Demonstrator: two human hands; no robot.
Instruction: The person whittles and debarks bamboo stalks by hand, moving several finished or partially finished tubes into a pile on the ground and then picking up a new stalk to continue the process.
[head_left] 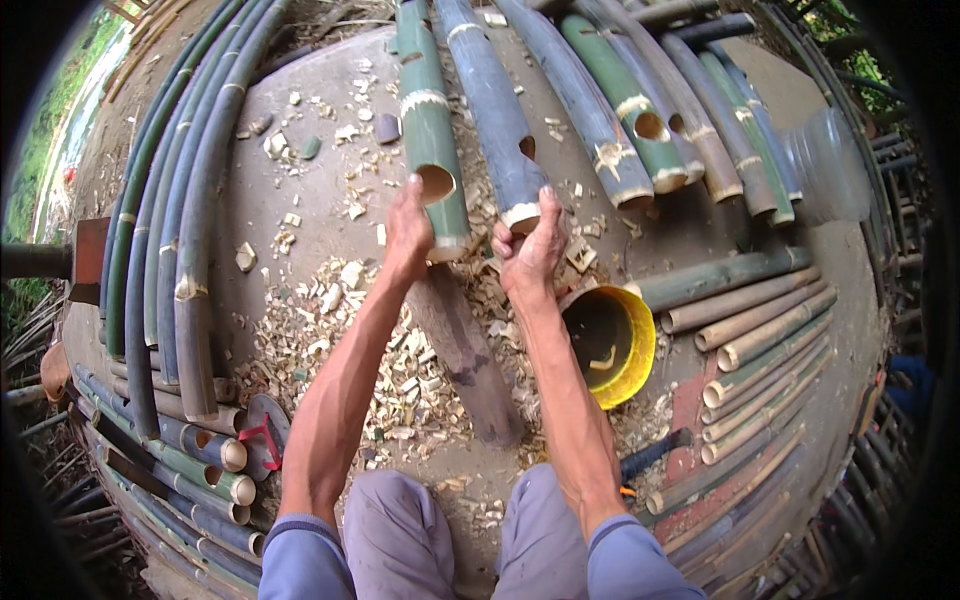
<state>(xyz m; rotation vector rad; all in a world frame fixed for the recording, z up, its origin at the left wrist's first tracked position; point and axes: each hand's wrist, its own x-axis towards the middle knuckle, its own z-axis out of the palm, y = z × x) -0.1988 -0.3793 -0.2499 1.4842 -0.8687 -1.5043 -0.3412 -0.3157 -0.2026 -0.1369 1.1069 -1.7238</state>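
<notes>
Two thick bamboo poles lie side by side ahead of me, pointing away. The green bamboo pole (425, 120) has an oval hole near its close end. My left hand (408, 232) grips its left side beside that hole, thumb on top and fingers mostly hidden. The grey-blue bamboo pole (488, 100) has a notch on its right side near the end. My right hand (533, 245) is closed around that pale cut end, thumb pointing up along its side. Below the green pole's end, a dark wooden block (465, 360) lies between my forearms.
Pale wood chips (400, 395) litter the ground. A yellow bucket (640, 350) with dark contents stands right of my right forearm. More holed bamboo poles (570, 90) lie at far right, long ones (200, 200) at left, and stacked shorter lengths (770, 325) at right. A red strap (262, 443) lies low left.
</notes>
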